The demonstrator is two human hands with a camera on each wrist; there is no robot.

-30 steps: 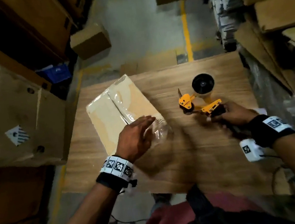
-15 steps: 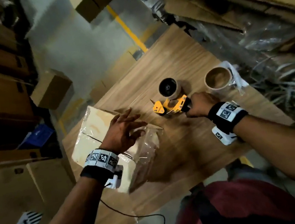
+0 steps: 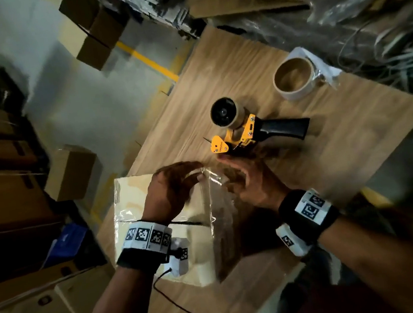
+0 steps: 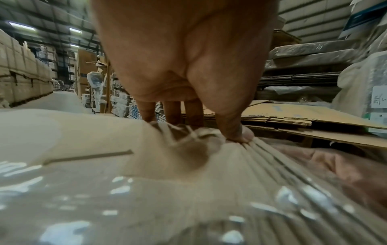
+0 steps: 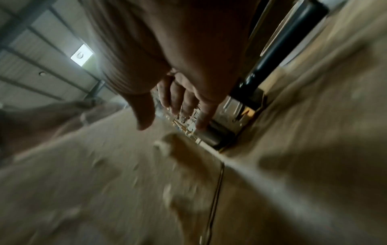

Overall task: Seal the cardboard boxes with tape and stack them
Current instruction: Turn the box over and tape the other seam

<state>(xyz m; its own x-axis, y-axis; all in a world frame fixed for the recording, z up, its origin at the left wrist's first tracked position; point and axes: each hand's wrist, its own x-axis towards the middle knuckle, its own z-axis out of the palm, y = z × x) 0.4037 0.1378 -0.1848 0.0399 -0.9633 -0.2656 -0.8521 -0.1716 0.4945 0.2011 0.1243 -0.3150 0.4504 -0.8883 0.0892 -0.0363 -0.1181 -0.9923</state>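
A cardboard box (image 3: 132, 199) stands on the wooden table (image 3: 354, 138), with shiny clear tape (image 3: 213, 181) running over its top and down its far side. My left hand (image 3: 194, 173) rests on the box's far edge. In the left wrist view its fingertips (image 4: 238, 136) press crumpled tape (image 4: 184, 131) onto the cardboard. My right hand (image 3: 230, 171) hovers beside the box with relaxed fingers, and holds nothing. A yellow tape dispenser (image 3: 243, 128) with a black handle (image 5: 272, 49) lies on the table just past it. One right fingertip (image 5: 201, 122) touches its front roller.
A spare tape roll (image 3: 293, 79) sits at the table's far right, beside tangled plastic strapping (image 3: 396, 55). Small cardboard boxes (image 3: 72, 170) lie on the floor to the left. Large cartons line the left side. A black cable (image 3: 188, 312) trails across the table's near edge.
My right hand let go of the dispenser's handle and came back to the box. The left hand slid to the box's far edge. The head view swung right.
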